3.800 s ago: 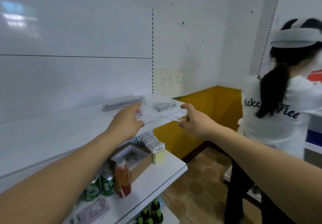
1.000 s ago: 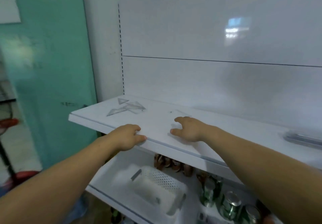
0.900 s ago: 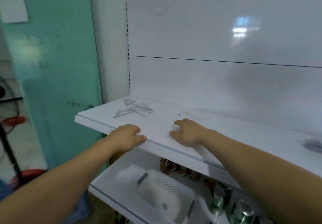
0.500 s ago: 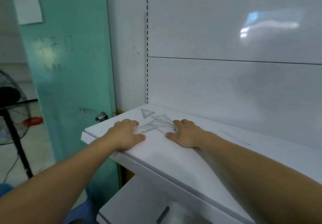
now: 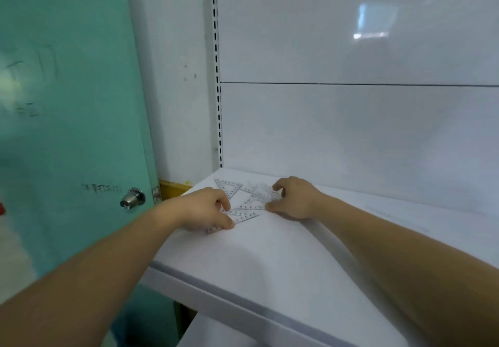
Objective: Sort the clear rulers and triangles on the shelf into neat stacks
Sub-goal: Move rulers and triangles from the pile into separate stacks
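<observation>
Several clear triangles with printed scales lie loosely overlapped at the far left end of the white shelf. One small triangle lies a little apart at the back. My left hand has its curled fingers on the near-left triangle, thumb on the triangle's near edge. My right hand pinches the right side of the pile between curled fingers and thumb. A faint clear ruler lies flat further right on the shelf.
A white back panel rises right behind the pile, with a slotted upright at its left edge. A teal door with a metal knob stands left of the shelf end. A lower shelf edge shows below.
I have moved left along the shelf to its end. Both hands went from lying on the shelf front to closing on the triangle pile from either side.
</observation>
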`<state>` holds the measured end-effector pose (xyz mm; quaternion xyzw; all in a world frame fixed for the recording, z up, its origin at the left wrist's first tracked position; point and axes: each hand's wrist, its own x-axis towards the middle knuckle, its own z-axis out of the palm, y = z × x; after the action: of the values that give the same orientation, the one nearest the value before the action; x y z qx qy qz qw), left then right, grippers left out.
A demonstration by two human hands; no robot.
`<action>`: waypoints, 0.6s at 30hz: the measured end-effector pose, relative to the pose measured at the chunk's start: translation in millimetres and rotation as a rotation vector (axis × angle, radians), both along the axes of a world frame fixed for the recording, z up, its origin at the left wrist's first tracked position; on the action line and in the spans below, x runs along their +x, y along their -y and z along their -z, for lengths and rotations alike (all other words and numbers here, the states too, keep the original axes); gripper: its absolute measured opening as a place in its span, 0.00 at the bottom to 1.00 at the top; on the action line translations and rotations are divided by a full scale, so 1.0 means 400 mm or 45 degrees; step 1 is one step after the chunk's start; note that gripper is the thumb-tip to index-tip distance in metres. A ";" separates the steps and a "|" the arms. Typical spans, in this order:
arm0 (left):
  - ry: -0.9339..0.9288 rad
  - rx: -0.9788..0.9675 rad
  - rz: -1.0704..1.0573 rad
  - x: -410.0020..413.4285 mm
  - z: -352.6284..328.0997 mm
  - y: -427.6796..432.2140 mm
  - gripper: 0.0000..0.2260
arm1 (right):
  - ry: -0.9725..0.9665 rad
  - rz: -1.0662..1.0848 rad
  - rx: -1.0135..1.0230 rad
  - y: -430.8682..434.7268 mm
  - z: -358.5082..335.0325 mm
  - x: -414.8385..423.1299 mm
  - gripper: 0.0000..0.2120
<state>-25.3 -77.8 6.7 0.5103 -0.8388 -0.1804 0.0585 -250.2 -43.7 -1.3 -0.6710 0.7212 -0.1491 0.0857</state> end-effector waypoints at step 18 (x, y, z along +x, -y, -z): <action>-0.302 -0.152 0.440 0.096 0.062 -0.147 0.09 | -0.176 0.427 0.132 -0.354 -0.009 0.144 0.17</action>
<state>13.1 -18.9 -18.2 0.3297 -0.9103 -0.1965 0.1550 -192.5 97.8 2.1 -0.5447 0.8339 -0.0773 0.0442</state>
